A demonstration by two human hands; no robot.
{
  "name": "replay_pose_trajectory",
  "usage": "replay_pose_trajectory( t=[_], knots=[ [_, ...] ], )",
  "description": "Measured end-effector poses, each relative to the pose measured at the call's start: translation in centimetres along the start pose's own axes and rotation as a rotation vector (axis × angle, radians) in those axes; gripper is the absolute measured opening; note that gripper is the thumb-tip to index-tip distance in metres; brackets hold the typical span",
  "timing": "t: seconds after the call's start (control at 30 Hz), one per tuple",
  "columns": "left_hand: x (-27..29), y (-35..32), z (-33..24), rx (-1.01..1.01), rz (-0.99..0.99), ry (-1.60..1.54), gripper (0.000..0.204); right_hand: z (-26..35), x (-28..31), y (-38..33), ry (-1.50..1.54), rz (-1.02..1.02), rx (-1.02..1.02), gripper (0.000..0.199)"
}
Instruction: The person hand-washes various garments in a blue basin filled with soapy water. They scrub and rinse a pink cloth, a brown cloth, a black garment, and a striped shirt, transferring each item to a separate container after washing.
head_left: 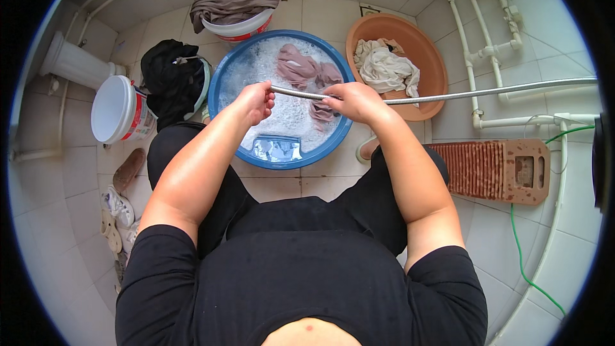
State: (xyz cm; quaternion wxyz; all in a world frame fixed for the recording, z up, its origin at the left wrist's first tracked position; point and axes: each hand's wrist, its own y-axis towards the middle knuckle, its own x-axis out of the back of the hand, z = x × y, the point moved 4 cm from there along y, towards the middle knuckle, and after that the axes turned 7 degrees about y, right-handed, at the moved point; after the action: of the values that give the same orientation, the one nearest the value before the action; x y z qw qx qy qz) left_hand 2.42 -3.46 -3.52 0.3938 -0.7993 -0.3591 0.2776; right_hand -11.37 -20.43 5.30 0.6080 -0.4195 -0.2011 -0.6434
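Observation:
My left hand [255,101] grips the end of a flexible metal hose [487,91] over a blue basin [221,77] full of soapy foam. My right hand [355,100] holds the same hose a little further along; from there the hose runs off to the right. A pink garment [306,69] lies soaking in the foam just beyond both hands. A clear plastic pouch [277,148] rests at the basin's near rim.
A terracotta basin [430,67] with white cloth [386,67] sits right of the blue one. A wooden washboard [496,170] lies on the tiled floor at right. Behind are a white bucket with brown cloth [232,3], a tub of black clothes [172,77], an empty white bucket [118,110], slippers [115,214].

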Motion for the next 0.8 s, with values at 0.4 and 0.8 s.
replay_pose_trajectory(
  t=[0.4, 0.8],
  knots=[
    [-0.3, -0.4, -0.4, -0.179, -0.017, 0.252, 0.032, -0.5, 1.2, -0.6, 0.036, -0.135, -0.095, 0.03],
    [-1.2, -2.1, 2.1, -0.527, 0.057, 1.924, 0.041, -0.7, 1.3, -0.4, 0.035, -0.171, -0.196, 0.03]
  ],
)
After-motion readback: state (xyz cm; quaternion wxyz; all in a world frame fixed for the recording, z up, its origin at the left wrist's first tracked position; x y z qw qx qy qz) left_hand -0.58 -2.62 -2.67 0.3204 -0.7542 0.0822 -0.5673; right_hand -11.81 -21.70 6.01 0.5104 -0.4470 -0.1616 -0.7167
